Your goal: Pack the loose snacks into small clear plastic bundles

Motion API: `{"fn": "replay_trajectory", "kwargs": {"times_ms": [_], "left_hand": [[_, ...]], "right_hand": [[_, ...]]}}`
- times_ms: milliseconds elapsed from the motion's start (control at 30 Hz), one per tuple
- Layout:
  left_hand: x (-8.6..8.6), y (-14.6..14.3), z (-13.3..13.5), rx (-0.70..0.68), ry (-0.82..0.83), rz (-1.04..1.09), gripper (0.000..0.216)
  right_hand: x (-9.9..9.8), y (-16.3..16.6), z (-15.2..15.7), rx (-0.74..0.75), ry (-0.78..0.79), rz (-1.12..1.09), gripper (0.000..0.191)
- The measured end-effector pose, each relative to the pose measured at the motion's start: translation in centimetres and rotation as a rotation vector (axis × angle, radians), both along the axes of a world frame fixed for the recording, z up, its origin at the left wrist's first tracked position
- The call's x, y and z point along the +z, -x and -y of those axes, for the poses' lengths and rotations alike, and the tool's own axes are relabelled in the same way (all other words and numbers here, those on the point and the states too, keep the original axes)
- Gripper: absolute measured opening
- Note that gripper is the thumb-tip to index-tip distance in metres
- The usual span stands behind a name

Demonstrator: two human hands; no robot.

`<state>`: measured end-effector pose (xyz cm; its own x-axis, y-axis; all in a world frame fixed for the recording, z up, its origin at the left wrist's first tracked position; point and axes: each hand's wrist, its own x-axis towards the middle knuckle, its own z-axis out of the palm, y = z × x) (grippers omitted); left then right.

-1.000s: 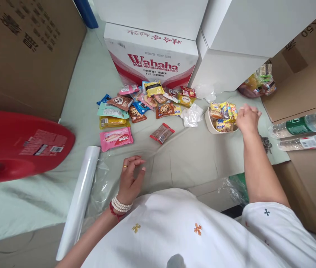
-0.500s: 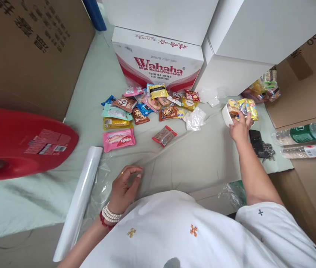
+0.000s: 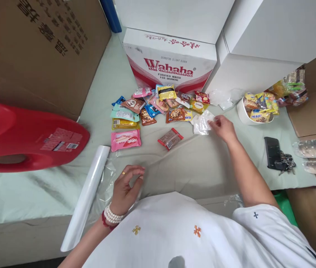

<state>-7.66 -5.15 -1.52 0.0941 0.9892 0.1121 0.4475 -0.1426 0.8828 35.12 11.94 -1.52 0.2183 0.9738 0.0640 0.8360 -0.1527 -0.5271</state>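
My right hand point(image 3: 224, 128) pinches the edge of a crumpled clear plastic bag point(image 3: 201, 123), which lies on the cloth beside the snack packets. Near the table's front edge my left hand point(image 3: 127, 186) hovers or rests with loosely curled fingers, a gap between thumb and fingers and nothing held. Farther in lies a heap of wrapped snacks, among them a pink nabati packet point(image 3: 125, 140) and a yellow packet point(image 3: 166, 92). A brown-and-red packet point(image 3: 170, 139) lies by itself in front of the heap. To the right stands a white bowl point(image 3: 244, 113) filled with snack packets.
A Wahaha carton point(image 3: 170, 67) backs the snacks. On the left are a red jug point(image 3: 35, 137), a brown carton point(image 3: 35, 56) and a roll of plastic film point(image 3: 86, 197). A phone point(image 3: 272, 152), keys point(image 3: 287, 162) and plastic bottles point(image 3: 310, 148) lie to the right.
My right hand has left the snack bowl and moved left to the crumpled plastic bag, taking hold of its edge. The left hand keeps nearly the same pose. The view has shifted slightly.
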Motion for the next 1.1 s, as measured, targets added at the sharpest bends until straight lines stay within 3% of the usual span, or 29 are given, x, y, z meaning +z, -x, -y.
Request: {"fn": "replay_trajectory", "kwargs": {"times_ms": [67,167,233,333,433,533,633,800,900,1000,1100], "left_hand": [[0.6,-1.1,-1.0,-0.053,0.008,0.055,0.009],[1.1,-3.3,-2.8,-0.093,0.129,0.208,0.012],[1.1,-5.4,-4.1,-0.070,0.300,0.393,0.023],[0.6,-9.0,-6.1,-0.055,0.590,0.701,0.044],[-0.4,-11.8,-7.6,-0.142,0.752,0.796,0.057],[-1.1,-12.0,-8.1,-0.050,0.699,0.762,0.052],[-1.4,-9.6,-7.8,0.050,0.644,0.683,0.047],[-1.3,-4.3,-6.6,0.170,0.520,0.544,0.038],[-0.7,-2.5,-5.5,0.258,0.394,0.420,0.034],[0.7,-2.8,-5.1,0.158,0.149,0.250,0.027],[2.1,-4.9,-5.9,-0.147,-0.083,0.167,0.049]], "right_hand": [[-0.8,1.2,0.5,-0.069,0.031,-0.159,0.028],[-0.7,2.7,2.7,-0.158,-0.214,-0.469,0.028],[-0.2,4.7,5.1,-0.185,-0.252,-0.767,0.030],[0.2,9.1,9.0,-0.111,-0.027,-1.101,0.031],[0.2,12.8,11.9,0.024,0.189,-1.099,0.026],[0.3,13.7,12.8,-0.049,0.162,-0.938,0.024],[0.3,12.3,12.3,-0.144,0.116,-0.857,0.027],[0.2,9.9,10.6,-0.179,0.101,-1.004,0.034],[0.3,9.7,10.2,-0.198,0.080,-1.018,0.036],[1.4,10.5,10.4,-0.168,0.097,-0.978,0.035],[3.6,11.7,10.8,-0.081,0.160,-1.013,0.034]]}}
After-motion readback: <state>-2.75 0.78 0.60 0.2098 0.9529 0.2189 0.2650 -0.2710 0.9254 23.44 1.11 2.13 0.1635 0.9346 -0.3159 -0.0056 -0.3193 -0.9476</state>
